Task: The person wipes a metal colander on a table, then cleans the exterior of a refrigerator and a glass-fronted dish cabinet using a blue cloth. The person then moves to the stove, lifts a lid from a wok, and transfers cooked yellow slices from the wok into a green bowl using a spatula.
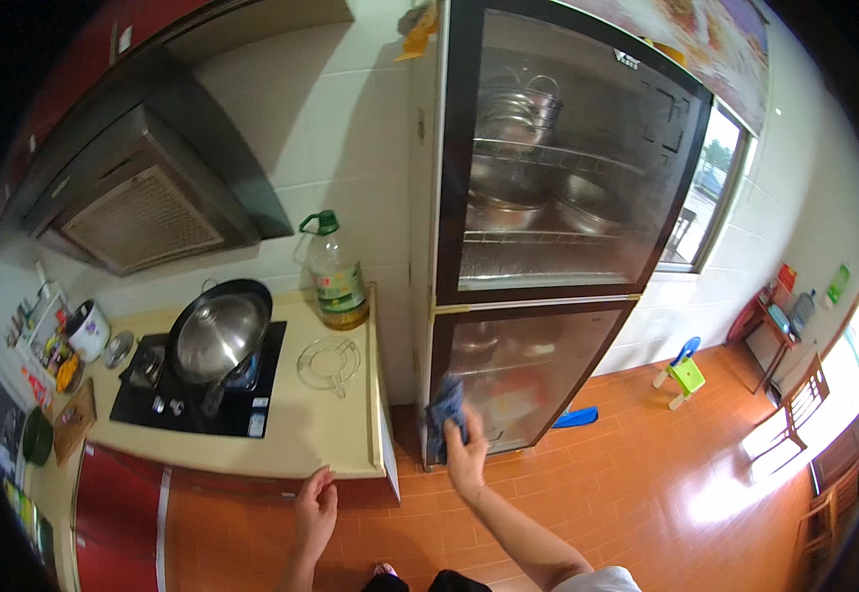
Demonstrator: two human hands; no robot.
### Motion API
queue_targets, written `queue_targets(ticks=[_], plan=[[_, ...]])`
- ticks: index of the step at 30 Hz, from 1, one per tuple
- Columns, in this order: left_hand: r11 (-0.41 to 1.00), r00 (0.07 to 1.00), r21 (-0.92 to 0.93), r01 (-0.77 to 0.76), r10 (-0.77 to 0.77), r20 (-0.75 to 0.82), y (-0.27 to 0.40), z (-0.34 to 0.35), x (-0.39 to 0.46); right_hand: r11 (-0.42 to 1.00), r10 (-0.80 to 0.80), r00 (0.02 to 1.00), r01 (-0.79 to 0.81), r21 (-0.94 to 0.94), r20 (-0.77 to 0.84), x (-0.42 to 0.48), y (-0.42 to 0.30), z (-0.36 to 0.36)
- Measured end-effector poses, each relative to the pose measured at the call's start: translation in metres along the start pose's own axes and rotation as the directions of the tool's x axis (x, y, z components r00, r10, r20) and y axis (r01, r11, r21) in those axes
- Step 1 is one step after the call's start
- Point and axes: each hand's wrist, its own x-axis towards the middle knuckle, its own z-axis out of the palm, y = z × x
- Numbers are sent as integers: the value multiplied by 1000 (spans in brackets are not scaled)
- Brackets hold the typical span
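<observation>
My right hand grips a bunched blue cloth, held up in front of the lower glass door of a tall cabinet. Whether the cloth touches the door, I cannot tell. Loosely curled and holding nothing, my left hand hovers by the front edge of the cream countertop. Behind the cabinet's upper glass door, metal pots and pans stand on wire racks.
A wok with a steel lid stands on the black gas hob, under a range hood. A wire pot stand and an oil bottle occupy the counter's right side. Farther right are a child's chair and a wooden chair.
</observation>
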Motion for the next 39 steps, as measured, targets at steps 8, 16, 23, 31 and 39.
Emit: queue_targets(ticks=[8, 16, 23, 31, 39], plan=[[904, 892, -9, -427, 423, 157, 119, 97, 163, 550, -737, 676, 583, -598, -19, 205, -101, -5], [789, 791, 87, -608, 611, -17, 160, 163, 229, 408, -646, 732, 571, -713, 217, 218, -43, 2], [810, 794, 101, -577, 586, -160, 165, 188, 253, 665, -525, 821, 561, -494, 225, 186, -22, -20], [853, 839, -39, -520, 502, -211, 173, 215, 283, 212, -797, 477, 795, -569, 370, 252, -58, 14], [910, 880, 18, -414, 405, -248, 160, 233, 281, 217, -860, 475, 671, -709, 187, 316, -6, -108]])
